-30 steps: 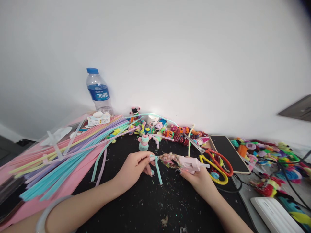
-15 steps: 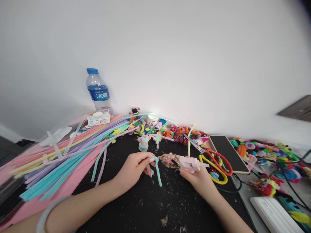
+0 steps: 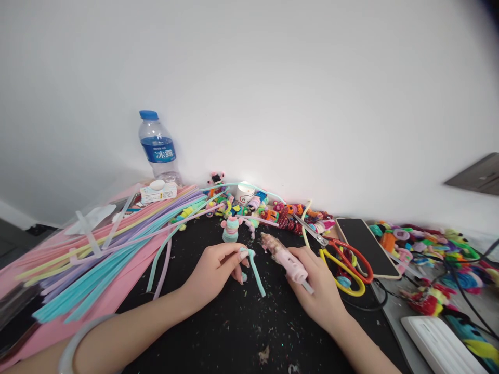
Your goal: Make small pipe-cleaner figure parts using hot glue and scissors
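Between the thumb and fingers of my left hand point(image 3: 220, 267) is pinched a light teal pipe cleaner point(image 3: 257, 278), bent at the top with its free end hanging down to the right. Close beside it, my right hand point(image 3: 317, 288) grips a pink glue gun point(image 3: 290, 264) from the right side. The gun's crusted tip points up and left, and a clear glue stick point(image 3: 307, 286) pokes out of its back. Some of the right fingers are hidden behind the gun. Just beyond my left hand stands a small teal and pink pipe-cleaner figure point(image 3: 231, 229).
Bundled pastel pipe cleaners point(image 3: 117, 244) lie at the left, with a water bottle point(image 3: 159, 148) behind. Colourful pipe-cleaner figures point(image 3: 273, 210) line the wall. At the right are scissors point(image 3: 351, 259), a phone point(image 3: 366, 246), cables and a white device point(image 3: 440, 340). Scraps dot the black mat point(image 3: 218, 337).
My right hand has turned the glue gun, so its back end swings down and toward me and its tip draws away from the pipe cleaner. The pipe cleaner's free end has shifted slightly right.
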{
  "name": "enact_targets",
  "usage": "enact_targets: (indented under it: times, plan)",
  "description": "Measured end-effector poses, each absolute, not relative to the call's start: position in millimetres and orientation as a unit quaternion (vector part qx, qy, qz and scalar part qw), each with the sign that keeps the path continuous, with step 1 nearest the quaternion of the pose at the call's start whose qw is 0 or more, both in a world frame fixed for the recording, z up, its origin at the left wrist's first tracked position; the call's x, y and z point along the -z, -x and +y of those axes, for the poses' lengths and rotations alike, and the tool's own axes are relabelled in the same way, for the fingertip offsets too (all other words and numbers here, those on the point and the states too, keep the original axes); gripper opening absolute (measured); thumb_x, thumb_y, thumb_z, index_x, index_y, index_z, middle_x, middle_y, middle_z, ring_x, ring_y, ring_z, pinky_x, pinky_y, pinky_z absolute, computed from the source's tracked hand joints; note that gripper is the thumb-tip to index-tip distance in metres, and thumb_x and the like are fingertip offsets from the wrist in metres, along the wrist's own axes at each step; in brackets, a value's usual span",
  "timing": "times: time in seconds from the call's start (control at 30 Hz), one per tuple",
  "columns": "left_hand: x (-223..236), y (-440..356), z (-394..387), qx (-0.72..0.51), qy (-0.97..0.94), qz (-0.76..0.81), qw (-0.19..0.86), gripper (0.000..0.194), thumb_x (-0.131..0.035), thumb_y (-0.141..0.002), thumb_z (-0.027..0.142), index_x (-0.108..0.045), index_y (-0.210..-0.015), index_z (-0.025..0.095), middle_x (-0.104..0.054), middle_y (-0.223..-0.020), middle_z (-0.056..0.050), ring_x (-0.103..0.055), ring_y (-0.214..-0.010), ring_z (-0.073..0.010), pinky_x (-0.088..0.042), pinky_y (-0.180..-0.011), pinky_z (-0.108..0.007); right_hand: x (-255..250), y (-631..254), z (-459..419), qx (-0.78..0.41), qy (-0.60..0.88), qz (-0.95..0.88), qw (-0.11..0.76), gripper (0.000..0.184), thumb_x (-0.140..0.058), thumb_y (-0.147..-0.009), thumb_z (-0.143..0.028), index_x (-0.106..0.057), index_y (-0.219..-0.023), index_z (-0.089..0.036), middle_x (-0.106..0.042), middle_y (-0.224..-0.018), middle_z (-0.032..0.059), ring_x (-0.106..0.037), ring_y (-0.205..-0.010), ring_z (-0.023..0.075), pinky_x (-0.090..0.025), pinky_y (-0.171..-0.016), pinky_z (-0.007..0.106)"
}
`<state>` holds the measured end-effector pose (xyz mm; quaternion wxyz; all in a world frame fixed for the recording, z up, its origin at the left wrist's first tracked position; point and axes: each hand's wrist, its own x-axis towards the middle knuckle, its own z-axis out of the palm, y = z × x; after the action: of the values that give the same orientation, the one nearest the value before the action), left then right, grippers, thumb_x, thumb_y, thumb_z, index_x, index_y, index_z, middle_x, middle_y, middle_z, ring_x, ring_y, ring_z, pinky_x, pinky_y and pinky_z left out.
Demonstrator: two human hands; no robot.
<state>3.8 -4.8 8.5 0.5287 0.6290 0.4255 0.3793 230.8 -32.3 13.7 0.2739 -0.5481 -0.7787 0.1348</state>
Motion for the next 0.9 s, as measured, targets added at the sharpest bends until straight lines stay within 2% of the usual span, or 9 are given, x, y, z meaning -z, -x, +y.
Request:
enact_targets:
  times: [0.17, 0.3, 0.37, 0.5, 0.67, 0.8, 0.9]
  plan:
    - [-12, -4, -7, -0.387, -0.636, 0.42, 0.518, 0.023, -0.047, -0.088, 0.029, -0.061, -0.081, 0.013, -0.059, -0.067, 0.0, -0.054, -0.049, -0.0095, -0.043, -0.055, -0.022, -16, -226, -37, -0.062, 0.567, -0.802, 0.177, 0.044, -0.047, -0.073, -0.014, -0.048, -0.117, -0.02, -0.055, -0.104, 0.0084, -0.052, -0.09, 0.0261, -0.034, -0.075, 0.042]
    - [-14, -5, -8, -0.379, -0.644, 0.417, 0.517, 0.023, -0.047, -0.088, 0.028, -0.061, -0.078, 0.013, -0.056, -0.058, 0.002, -0.054, -0.049, -0.0102, -0.043, -0.055, -0.022, -20, -222, -41, -0.033, 0.55, -0.814, 0.184, 0.051, -0.051, -0.068, -0.014, -0.048, -0.118, -0.021, -0.054, -0.11, 0.0085, -0.048, -0.101, 0.0284, -0.026, -0.089, 0.049]
    - [-13, -6, -9, -0.376, -0.648, 0.412, 0.518, 0.022, -0.047, -0.087, 0.028, -0.061, -0.078, 0.013, -0.054, -0.056, 0.002, -0.054, -0.049, -0.0103, -0.044, -0.054, -0.021, -22, -219, -44, -0.015, 0.528, -0.821, 0.217, 0.048, -0.056, -0.069, -0.018, -0.049, -0.117, -0.02, -0.054, -0.11, 0.0088, -0.047, -0.102, 0.0287, -0.023, -0.092, 0.05]
    - [-10, -9, -14, -0.355, -0.658, 0.395, 0.534, 0.021, -0.05, -0.085, 0.028, -0.062, -0.081, 0.012, -0.058, -0.069, -0.001, -0.055, -0.049, -0.0096, -0.047, -0.05, -0.021, -22, -212, -51, -0.003, 0.445, -0.848, 0.286, 0.035, -0.061, -0.075, -0.019, -0.052, -0.108, -0.019, -0.059, -0.1, 0.0083, -0.052, -0.093, 0.0247, -0.029, -0.087, 0.045]
    - [-9, -11, -21, -0.311, -0.717, 0.37, 0.503, 0.023, -0.047, -0.086, 0.027, -0.064, -0.083, 0.013, -0.058, -0.076, -0.003, -0.058, -0.051, -0.0093, -0.048, -0.05, -0.019, -18, -210, -56, -0.03, 0.379, -0.873, 0.307, 0.024, -0.063, -0.078, -0.019, -0.051, -0.099, -0.018, -0.061, -0.087, 0.0056, -0.056, -0.08, 0.0203, -0.033, -0.08, 0.041]
    - [-10, -11, -22, -0.3, -0.754, 0.349, 0.469, 0.025, -0.043, -0.089, 0.025, -0.065, -0.085, 0.014, -0.059, -0.075, -0.003, -0.057, -0.051, -0.009, -0.047, -0.053, -0.019, -17, -213, -58, -0.052, 0.366, -0.877, 0.307, 0.022, -0.058, -0.08, -0.009, -0.052, -0.099, -0.019, -0.062, -0.084, 0.0042, -0.056, -0.075, 0.0186, -0.035, -0.075, 0.038]
    - [-12, -9, -22, -0.298, -0.782, 0.34, 0.429, 0.025, -0.042, -0.089, 0.023, -0.066, -0.086, 0.015, -0.06, -0.067, -0.002, -0.057, -0.055, -0.011, -0.046, -0.059, -0.021, -16, -213, -59, -0.065, 0.37, -0.861, 0.343, 0.022, -0.054, -0.08, -0.005, -0.054, -0.095, -0.02, -0.062, -0.08, 0.0036, -0.055, -0.071, 0.0176, -0.037, -0.072, 0.037]
